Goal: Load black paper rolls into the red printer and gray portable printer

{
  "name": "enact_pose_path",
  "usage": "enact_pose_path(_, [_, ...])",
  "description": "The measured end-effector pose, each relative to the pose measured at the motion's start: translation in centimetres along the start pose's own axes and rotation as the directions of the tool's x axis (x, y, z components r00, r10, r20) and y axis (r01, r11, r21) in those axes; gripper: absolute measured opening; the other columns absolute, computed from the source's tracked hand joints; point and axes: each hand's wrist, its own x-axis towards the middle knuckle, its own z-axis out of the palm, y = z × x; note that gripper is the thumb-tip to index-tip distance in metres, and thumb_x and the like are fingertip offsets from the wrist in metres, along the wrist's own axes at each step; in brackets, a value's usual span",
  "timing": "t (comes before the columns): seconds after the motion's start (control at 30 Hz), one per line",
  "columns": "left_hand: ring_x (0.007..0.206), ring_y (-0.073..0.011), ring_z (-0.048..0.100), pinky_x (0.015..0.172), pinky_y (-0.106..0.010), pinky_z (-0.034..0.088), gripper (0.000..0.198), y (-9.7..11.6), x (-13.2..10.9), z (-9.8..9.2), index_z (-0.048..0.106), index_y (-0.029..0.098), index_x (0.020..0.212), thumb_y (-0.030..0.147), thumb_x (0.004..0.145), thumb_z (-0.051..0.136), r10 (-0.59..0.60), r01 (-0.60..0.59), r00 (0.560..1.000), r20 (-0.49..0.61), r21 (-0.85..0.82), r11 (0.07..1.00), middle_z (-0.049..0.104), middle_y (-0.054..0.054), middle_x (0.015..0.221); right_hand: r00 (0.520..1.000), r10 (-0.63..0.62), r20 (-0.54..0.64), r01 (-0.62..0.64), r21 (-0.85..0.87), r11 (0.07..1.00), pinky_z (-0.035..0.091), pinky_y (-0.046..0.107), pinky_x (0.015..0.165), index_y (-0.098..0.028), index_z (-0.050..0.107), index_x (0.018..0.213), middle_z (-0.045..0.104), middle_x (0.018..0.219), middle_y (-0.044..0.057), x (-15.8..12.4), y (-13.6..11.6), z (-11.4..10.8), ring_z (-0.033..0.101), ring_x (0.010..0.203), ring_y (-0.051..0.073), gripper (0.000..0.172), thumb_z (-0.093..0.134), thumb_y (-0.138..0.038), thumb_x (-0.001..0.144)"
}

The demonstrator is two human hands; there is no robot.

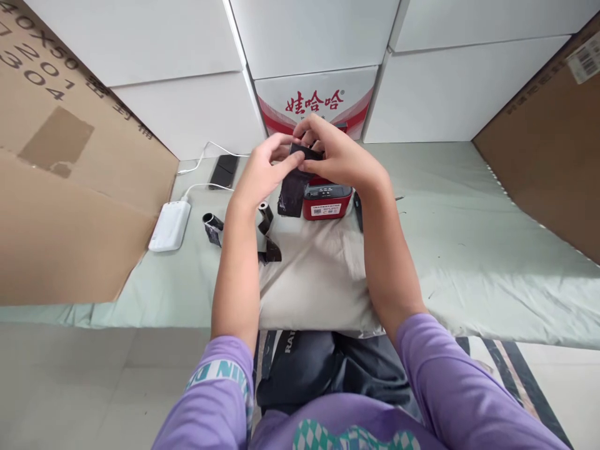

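Black film [291, 195] dangles left of the red device [327, 205], left hand [257, 174] and right hand [344, 156] pinching it, likely light, limp, slippery, best held by its edges!

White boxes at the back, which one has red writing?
The lower middle box: it alone shows red lettering; the other white boxes look plain.

White box [319, 95] reads 娃哈哈; left carton [79, 187], 201 and 304.
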Motion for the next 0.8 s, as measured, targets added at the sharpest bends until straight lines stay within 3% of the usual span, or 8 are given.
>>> enact_pose_path(0.1, [0.093,-0.0163,0.065,0.065,-0.018,0.042,0.036,0.0,-0.4,-1.7,0.067,0.025,0.124,0.039,0.091,0.072,0.056,-0.055,0.997,-0.046,0.029,0.998,0.067,-0.003,0.1,0.999,-0.025,-0.04,0.025,-0.002,1.0,0.052,0.032,0.092,-0.028,0.054,0.129,0.066,0.128,0.005,-0.4,-1.2,0.5,0.062,0.111,0.022,0.046,0.07,-0.022,0.086])
enact_pose_path(0.2, [0.088,-0.0108,0.061,0.068,-0.017,0.047,0.042,-1.7,-0.6,-4.8,0.068,0.025,0.13,0.029,0.089,0.073,0.121,-0.115,0.98,-0.161,0.042,0.992,0.066,-0.003,0.12,0.991,-0.079,-0.108,0.08,0.006,0.997,0.054,0.032,0.091,-0.027,0.052,0.132,0.062,0.135,0.006,-1.0,-2.1,0.2,0.064,0.113,0.022,0.047,0.069,-0.023,0.088])
enact_pose_path(0.3, [0.09,-0.0107,0.062,0.074,-0.019,0.049,0.049,-3.8,-1.0,-7.8,0.07,0.02,0.133,0.015,0.084,0.072,0.016,0.017,0.965,-0.262,0.125,0.992,0.067,-0.007,0.128,0.984,-0.128,-0.123,0.136,0.055,0.989,0.058,0.033,0.087,-0.025,0.049,0.136,0.06,0.138,0.006,-2.2,-3.2,-1.0,0.067,0.108,0.02,0.045,0.062,-0.027,0.093])
enact_pose_path(0.4, [0.086,-0.0122,0.062,0.078,-0.025,0.051,0.05,-5.4,-1.3,-9.5,0.073,0.021,0.132,0.014,0.082,0.073,-0.12,0.208,0.945,-0.305,0.275,0.939,0.067,-0.009,0.129,0.976,-0.171,-0.134,0.185,0.105,0.977,0.061,0.033,0.086,-0.028,0.05,0.135,0.058,0.144,0.003,-3.4,-4.1,-2.3,0.066,0.116,0.021,0.043,0.06,-0.03,0.093])
enact_pose_path(0.57, [0.074,-0.0122,0.054,0.08,-0.029,0.047,0.05,-6.5,-1.8,-10.5,0.076,0.029,0.129,0.021,0.079,0.077,-0.213,0.33,0.94,-0.267,0.542,0.773,0.069,-0.002,0.103,0.973,-0.174,-0.154,0.189,0.09,0.978,0.063,0.036,0.087,-0.037,0.053,0.132,0.059,0.146,-0.001,-4.3,-4.6,-3.4,0.062,0.129,0.022,0.044,0.062,-0.034,0.089])
enact_pose_path(0.63, [0.074,-0.0128,0.054,0.077,-0.028,0.046,0.052,-6.6,-2.1,-10.9,0.076,0.029,0.13,0.021,0.079,0.076,-0.237,0.353,0.932,-0.275,0.537,0.766,0.064,-0.001,0.093,0.972,-0.173,-0.16,0.188,0.081,0.979,0.063,0.037,0.087,-0.037,0.053,0.132,0.059,0.147,0.0,-4.3,-4.6,-3.4,0.062,0.129,0.021,0.044,0.061,-0.034,0.089])
enact_pose_path(0.8, [0.071,-0.0131,0.054,0.069,-0.025,0.043,0.054,-6.2,-3.1,-11.7,0.074,0.028,0.133,0.019,0.08,0.069,-0.158,0.373,0.901,-0.404,0.536,0.758,0.062,0.0,0.086,0.974,-0.159,-0.162,0.17,0.06,0.984,0.061,0.038,0.085,-0.037,0.053,0.13,0.062,0.142,0.001,-4.2,-4.3,-3.2,0.065,0.121,0.021,0.043,0.062,-0.032,0.088])
